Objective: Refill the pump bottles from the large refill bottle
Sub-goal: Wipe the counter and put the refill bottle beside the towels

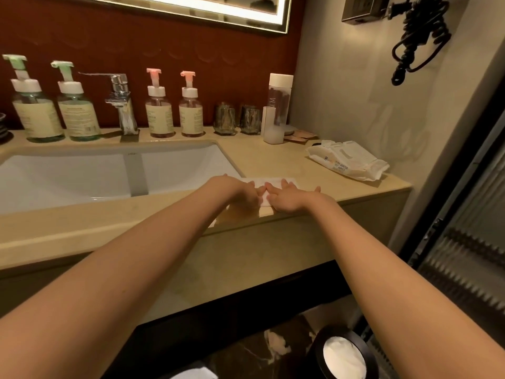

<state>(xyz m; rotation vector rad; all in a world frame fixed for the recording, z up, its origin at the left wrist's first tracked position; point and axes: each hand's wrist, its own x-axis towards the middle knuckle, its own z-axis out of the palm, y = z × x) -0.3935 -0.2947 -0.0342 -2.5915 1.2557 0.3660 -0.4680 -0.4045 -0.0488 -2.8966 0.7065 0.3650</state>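
Both bare forearms reach forward and converge at the front edge of the worktop [267,160], just right of the sink [82,176]. The left hand [241,191] and right hand [288,199] lie palm down, side by side, on a white folded wipe [274,181], their fingertips nearly meeting over its middle. Neither hand has a closed grip: the fingers are spread fairly straight and press flat on the wipe without curling round anything. The wipe's near edge sits close to the worktop's front lip, and its left end comes up to the sink's rim.

The task's bottles stand well away from the hands, in a row along the back wall. The far-left green pump bottle [35,110] and the second green pump bottle [78,108] are left of the faucet [121,105]. The first pink pump bottle [159,108] and the second pink pump bottle [191,109] are right of it. All four are upright with their pumps on.

Further right come two dark glasses [224,119], a tall clear bottle with a white cap [280,99] and a frosted white cylinder [272,125] just in front of it. A pack of wet wipes [347,160] lies near the right wall. Between the hands and the back row the worktop is bare, and so is the strip from the wipe to the pack. Below the worktop, a round black bin [344,354] stands on the dark floor.
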